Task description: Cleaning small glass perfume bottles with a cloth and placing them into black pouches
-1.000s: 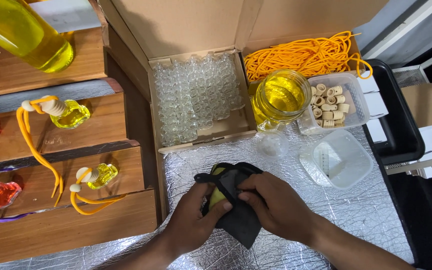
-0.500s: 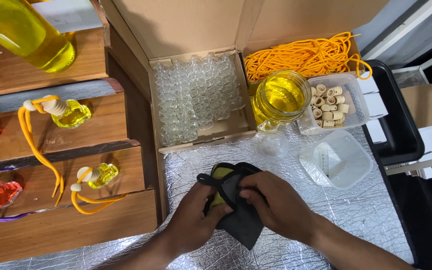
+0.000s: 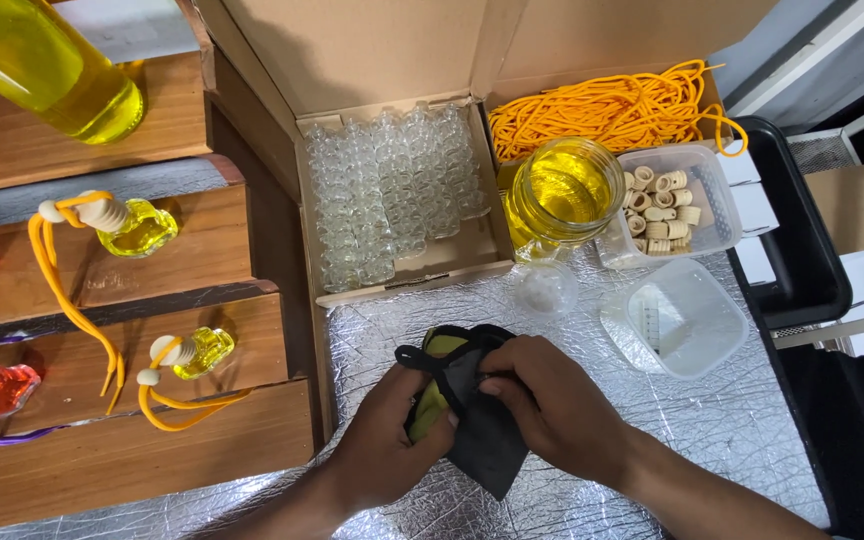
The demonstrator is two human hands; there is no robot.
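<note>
Both hands closed on black cloth (image 3: 480,425): L hand (image 3: 384,445) grips yellow bottle (image 3: 431,405) inside, R hand (image 3: 552,405) pinches fabric.

We see a bright, sharp picture with soft light from above, shiny glare on the crinkly silver tabletop (image 3: 572,480) and the yellow jar (image 3: 564,190), small soft shadows, and a dark right edge.

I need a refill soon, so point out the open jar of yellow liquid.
In the head view, the jar of yellow liquid stands right of centre, between the box of small glass bottles and the tub of wooden caps, below the orange cords.
</note>
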